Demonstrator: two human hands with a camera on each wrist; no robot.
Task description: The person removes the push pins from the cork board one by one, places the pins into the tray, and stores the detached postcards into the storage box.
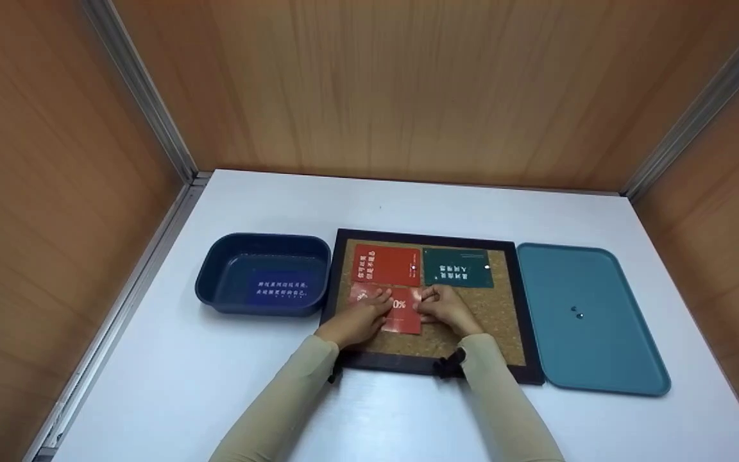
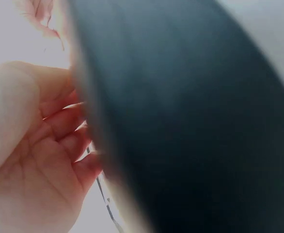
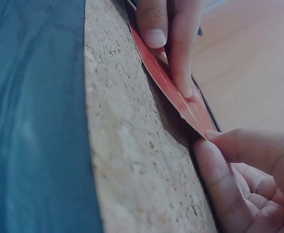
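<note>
A red card lies on the lower left of a dark-framed corkboard. Across its left half my left hand rests with fingers extended, pressing the card. My right hand pinches the card's right edge between thumb and index finger. In the right wrist view the edge of the red card is raised slightly off the cork, and left-hand fingers lie on its face. Above it on the board are another red card and a green card, side by side. A dark blurred shape covers much of the left wrist view.
Left of the board stands a deep blue bin with a dark blue printed card in it. To the right, a flat teal tray carries small shiny pins. Wooden panels surround the white table.
</note>
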